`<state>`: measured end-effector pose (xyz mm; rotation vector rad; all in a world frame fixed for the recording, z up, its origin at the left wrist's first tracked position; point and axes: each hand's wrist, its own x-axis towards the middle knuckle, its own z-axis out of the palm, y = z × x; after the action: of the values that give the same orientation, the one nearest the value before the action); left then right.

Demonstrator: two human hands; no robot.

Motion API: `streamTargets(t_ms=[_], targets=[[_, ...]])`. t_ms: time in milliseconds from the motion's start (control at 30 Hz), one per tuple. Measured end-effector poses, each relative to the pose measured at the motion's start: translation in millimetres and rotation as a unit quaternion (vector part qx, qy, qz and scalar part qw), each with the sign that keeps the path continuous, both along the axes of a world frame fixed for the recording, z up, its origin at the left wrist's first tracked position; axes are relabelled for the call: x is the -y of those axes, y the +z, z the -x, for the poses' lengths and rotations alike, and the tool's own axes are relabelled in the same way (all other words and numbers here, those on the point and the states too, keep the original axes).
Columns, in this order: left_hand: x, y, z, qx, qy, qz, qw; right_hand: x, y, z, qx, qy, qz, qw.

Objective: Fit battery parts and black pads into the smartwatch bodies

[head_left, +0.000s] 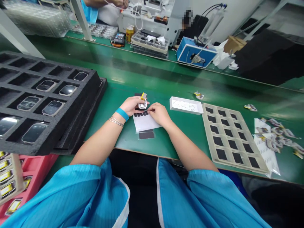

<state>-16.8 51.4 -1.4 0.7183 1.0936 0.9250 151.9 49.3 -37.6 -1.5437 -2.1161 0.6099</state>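
Near the middle of the green bench, my left hand [131, 106] has its fingers closed on a small white-framed electronic module [142, 104] with a yellow-edged part [143, 96] standing up from it. Under and in front of both hands lies a white backing sheet [146, 123] bearing a row of black stickers [140, 114]. My right hand [158, 113] is at the sheet's upper edge, thumb and fingertips pinched together beside the stickers. Whatever sits between those fingertips is too small to name. Dark taped strips [146, 134] show below the sheet.
A white box of tiny pieces [186, 105] and a beige compartment tray [206, 139] stand to the right, with loose modules [276, 131] beyond. Stacked black foam trays [91, 91] rise at left, above a red tray [45, 167]. Across the bench, another person's hand [122, 3] is visible.
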Motion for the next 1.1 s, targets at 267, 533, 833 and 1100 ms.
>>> streamTargets(t_ms=[267,533,833,1100], targets=[[-1,-1.0,1,0.003,0.0,0.006,1.0,-3,1.4,5,0.003,-0.031,0.013,0.999],[0,-1.4,0,-0.007,-0.003,-0.013,1.0,-1,-0.5,7,-0.005,-0.032,0.001,0.999],[0,-0.6,-1,-0.005,-0.003,-0.013,1.0,-2,-7.2,10,0.017,-0.002,-0.002,1.0],[2,2.0,-3,-0.027,0.003,-0.014,1.0,6,5.5,-14,-0.156,0.07,-0.061,0.983]])
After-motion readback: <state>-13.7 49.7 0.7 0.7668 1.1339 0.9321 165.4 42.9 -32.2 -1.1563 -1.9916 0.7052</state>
